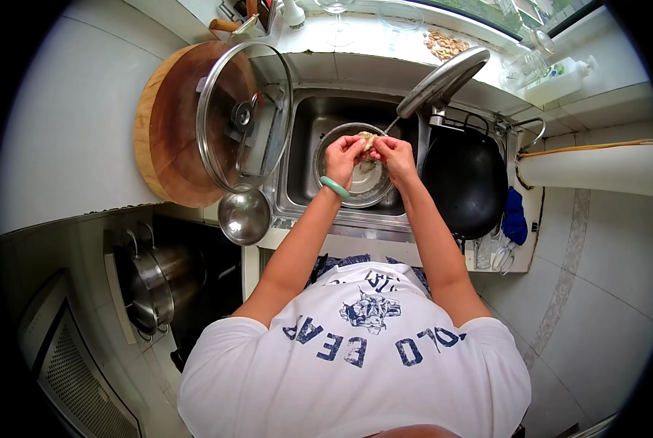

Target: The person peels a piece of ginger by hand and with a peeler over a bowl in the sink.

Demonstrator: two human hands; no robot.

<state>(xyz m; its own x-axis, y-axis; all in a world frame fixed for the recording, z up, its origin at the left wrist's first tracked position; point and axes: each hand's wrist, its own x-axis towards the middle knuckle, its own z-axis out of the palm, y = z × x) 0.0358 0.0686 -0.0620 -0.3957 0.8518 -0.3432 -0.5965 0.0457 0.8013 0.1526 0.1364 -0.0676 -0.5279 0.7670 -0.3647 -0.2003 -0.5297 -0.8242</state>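
a: where is the pale piece [368, 139]?

b: between both hands' fingertips, ahead of the person, above the round basin [368, 196] in the metal sink [302, 153].

a: which hand is nearer?

b: neither: left hand [343, 156] and right hand [396, 156] both pinch it, nearly meeting. its long axis is too small to tell.

a: what relation matters most?

b: i'd judge, piece to tap spout [443, 82]: the spout slants down just beyond the right hand.

a: and around?

b: wooden board [155, 120] left, black wok [464, 182] right, window sill [370, 48] beyond.
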